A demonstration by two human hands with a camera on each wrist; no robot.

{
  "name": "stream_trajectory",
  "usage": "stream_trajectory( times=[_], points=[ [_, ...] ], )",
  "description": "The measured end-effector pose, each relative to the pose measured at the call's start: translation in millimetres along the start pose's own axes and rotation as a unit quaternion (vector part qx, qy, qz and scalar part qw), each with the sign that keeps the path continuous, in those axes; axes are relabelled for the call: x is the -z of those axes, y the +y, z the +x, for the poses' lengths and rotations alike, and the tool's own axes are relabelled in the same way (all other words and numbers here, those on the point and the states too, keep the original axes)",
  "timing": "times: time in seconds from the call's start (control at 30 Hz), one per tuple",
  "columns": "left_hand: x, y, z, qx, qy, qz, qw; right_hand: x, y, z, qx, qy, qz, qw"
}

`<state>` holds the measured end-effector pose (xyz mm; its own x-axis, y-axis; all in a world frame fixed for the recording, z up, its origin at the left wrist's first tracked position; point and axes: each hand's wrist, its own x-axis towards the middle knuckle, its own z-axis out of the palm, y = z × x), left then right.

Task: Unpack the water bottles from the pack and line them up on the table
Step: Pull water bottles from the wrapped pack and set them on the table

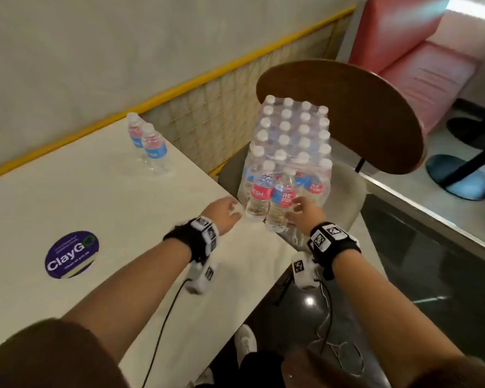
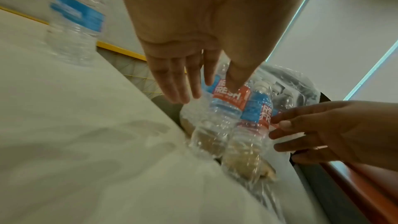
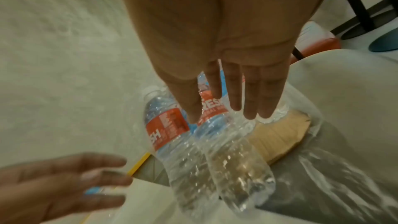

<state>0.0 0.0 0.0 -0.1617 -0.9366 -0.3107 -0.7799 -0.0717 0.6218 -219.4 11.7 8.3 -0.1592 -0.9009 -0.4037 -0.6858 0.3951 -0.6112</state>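
Note:
A shrink-wrapped pack of water bottles (image 1: 291, 130) stands on a chair seat beside the table (image 1: 95, 205). Two bottles with red and blue labels stick out of its torn near end: a left bottle (image 1: 259, 197) (image 2: 219, 108) (image 3: 168, 125) and a right bottle (image 1: 282, 203) (image 2: 254, 122) (image 3: 215, 117). My left hand (image 1: 230, 211) (image 2: 193, 83) reaches toward the left bottle with straight fingers, holding nothing. My right hand (image 1: 303, 210) (image 3: 237, 100) touches the right bottle's side with straight fingertips. Two more bottles (image 1: 136, 133) (image 1: 154, 148) stand together at the table's far edge.
The chair's round wooden backrest (image 1: 361, 113) rises behind the pack. A yellow-railed mesh partition (image 1: 207, 107) runs along the table's far side. A purple ClayGo sticker (image 1: 71, 254) lies on the tabletop. A red booth seat (image 1: 417, 51) and a dark table base (image 1: 459, 177) are at the right.

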Motion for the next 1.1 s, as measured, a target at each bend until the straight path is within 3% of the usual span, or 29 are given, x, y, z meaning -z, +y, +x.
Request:
stream_trajectory(
  times=[0.13, 0.33, 0.47, 0.63, 0.7, 0.83, 0.93, 1.1],
  points=[
    [-3.8, 44.3, 41.3, -0.041, 0.019, -0.09, 0.995, 9.2, -5.3, 27.2, -0.01, 0.002, 0.059, 0.998],
    [-22.7, 48.9, 71.4, -0.036, 0.03, -0.094, 0.994, -2.2, -10.4, 46.8, -0.018, 0.007, 0.12, 0.993],
    [-24.0, 52.9, 66.8, -0.03, 0.01, -0.03, 0.999, -1.9, -2.0, 45.1, -0.024, 0.014, 0.122, 0.992],
    [-17.1, 43.6, 40.0, -0.057, -0.01, -0.097, 0.994, -4.6, 6.1, 28.6, -0.01, 0.004, 0.198, 0.98],
    [-4.2, 27.3, 23.7, -0.052, -0.024, -0.091, 0.994, -10.9, 4.4, 19.7, 0.019, 0.013, 0.176, 0.984],
    [28.5, -19.9, -11.1, -0.022, -0.034, -0.086, 0.995, -30.0, -18.4, -9.0, 0.114, -0.019, 0.01, 0.993],
    [54.2, -57.0, -39.8, 0.014, -0.011, -0.084, 0.996, -67.4, -43.8, -34.6, 0.179, -0.129, 0.023, 0.975],
    [86.0, -110.9, -89.1, 0.064, 0.021, -0.069, 0.995, -141.0, -86.0, -77.8, 0.287, -0.223, -0.015, 0.932]
  ],
)
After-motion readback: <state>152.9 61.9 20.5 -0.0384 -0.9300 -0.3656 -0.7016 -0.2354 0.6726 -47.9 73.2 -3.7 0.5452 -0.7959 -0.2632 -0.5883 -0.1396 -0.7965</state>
